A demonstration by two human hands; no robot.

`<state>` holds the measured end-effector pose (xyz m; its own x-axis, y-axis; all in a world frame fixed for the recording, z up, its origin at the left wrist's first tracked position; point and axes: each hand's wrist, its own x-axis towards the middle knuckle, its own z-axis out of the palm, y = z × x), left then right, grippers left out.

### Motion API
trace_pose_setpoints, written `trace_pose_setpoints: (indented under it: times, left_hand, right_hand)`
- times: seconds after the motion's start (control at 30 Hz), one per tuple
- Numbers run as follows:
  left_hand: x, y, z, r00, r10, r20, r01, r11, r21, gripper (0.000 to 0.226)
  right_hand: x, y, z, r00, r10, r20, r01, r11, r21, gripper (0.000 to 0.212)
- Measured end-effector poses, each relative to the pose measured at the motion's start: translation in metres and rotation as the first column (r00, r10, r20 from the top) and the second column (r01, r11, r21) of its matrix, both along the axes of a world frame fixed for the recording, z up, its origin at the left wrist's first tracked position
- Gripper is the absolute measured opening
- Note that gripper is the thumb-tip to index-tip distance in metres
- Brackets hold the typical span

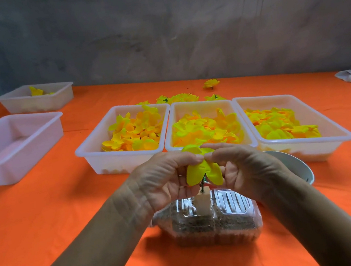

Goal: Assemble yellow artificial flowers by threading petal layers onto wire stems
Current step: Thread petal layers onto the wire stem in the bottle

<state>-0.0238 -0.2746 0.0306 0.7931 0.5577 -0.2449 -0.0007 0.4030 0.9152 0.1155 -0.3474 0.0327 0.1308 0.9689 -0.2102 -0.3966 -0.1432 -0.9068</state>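
Observation:
A yellow petal layer (202, 172) sits on top of a thin dark wire stem (202, 184). The stem stands upright in a small pale block (203, 202) on a clear plastic box filled with brown grit (210, 222). My left hand (166, 178) and my right hand (241, 168) meet over the stem, and both pinch the petal layer between thumb and fingers. Behind the hands three white trays (94, 151) (202, 102) (334, 131) stand side by side, each holding several loose yellow petals.
An orange cloth (68, 220) covers the table. An empty white tray (9, 146) stands at the left, another with a few petals (36, 98) behind it. Finished yellow flowers (210, 83) lie beyond the trays. A white bowl (295, 163) peeks out behind my right wrist.

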Motion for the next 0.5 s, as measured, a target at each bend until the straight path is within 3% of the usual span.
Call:
trace_pose_setpoints:
  times: [0.2,0.37,0.5]
  left_hand:
    - [0.000,0.005,-0.006,1.000,0.002,0.003,-0.002,1.000,-0.003,0.016]
    - [-0.001,0.007,-0.012,1.000,-0.021,-0.013,0.021,1.000,-0.011,0.023]
    - [-0.001,0.009,-0.013,1.000,-0.006,-0.024,0.006,0.999,-0.039,0.024]
  right_hand:
    - [0.002,0.000,0.000,0.997,0.016,0.071,-0.014,1.000,-0.021,0.048]
    - [0.002,0.000,-0.003,1.000,0.022,0.019,-0.021,0.997,-0.074,0.047]
    - [0.005,0.000,-0.005,1.000,0.021,-0.014,-0.022,0.993,-0.119,0.012]
